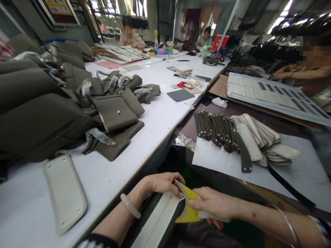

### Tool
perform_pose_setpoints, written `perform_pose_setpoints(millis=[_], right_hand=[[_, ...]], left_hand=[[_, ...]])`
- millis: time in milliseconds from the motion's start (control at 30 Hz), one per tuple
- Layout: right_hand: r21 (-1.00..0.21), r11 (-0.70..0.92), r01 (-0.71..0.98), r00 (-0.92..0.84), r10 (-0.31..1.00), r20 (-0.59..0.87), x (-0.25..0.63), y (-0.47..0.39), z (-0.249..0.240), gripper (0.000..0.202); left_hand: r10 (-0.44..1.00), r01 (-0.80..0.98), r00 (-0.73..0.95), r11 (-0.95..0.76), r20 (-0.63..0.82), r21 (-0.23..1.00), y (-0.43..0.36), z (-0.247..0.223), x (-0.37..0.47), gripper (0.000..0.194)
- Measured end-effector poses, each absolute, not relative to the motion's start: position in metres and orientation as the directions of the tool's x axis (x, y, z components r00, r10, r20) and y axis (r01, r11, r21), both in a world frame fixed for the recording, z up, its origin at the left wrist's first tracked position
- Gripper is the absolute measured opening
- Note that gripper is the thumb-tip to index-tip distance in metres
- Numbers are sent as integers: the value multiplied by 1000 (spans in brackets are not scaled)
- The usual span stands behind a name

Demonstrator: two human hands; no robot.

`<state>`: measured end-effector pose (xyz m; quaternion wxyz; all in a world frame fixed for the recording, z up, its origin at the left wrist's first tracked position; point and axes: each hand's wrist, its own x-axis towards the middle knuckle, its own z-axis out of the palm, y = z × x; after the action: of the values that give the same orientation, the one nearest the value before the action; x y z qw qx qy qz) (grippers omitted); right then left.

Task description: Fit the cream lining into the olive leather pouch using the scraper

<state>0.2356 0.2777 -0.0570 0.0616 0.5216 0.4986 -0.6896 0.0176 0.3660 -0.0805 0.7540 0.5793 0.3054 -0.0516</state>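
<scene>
My left hand (167, 184) is closed at the upper end of a long piece with a pale strip (155, 224), its fingers curled around the edge. My right hand (212, 203) grips a yellow card (190, 206) with a curved pale edge, together with something whitish under the fingers. The card's curved edge touches the end of the strip beside my left fingertips. Dark material shows along both sides of the strip, above my lap.
Dark olive bags (116, 112) crowd the white table (144, 144) at left, near a pale curved panel (66, 193). Dark and pale straps (248, 137) lie on the right table. A tray of strips (266, 93) stands behind; people sit farther back and at right.
</scene>
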Motion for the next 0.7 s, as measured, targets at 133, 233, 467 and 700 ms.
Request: perform_pose_setpoints(millis=[133, 233, 467, 700], right_hand=[[-638, -554, 535, -487, 415, -768, 238, 276, -63, 40], [-631, -572, 524, -480, 414, -773, 237, 274, -64, 39], [-601, -581, 550, -455, 394, -798, 232, 276, -63, 33], [-593, -580, 559, -469, 368, -803, 227, 279, -59, 29]], left_hand=[[285, 435, 802, 325, -525, 840, 367, -84, 17, 61], [283, 439, 797, 333, -533, 834, 367, -88, 16, 64], [283, 460, 787, 322, -548, 827, 367, -82, 15, 76], [299, 489, 784, 240, -543, 838, 369, -80, 14, 84]])
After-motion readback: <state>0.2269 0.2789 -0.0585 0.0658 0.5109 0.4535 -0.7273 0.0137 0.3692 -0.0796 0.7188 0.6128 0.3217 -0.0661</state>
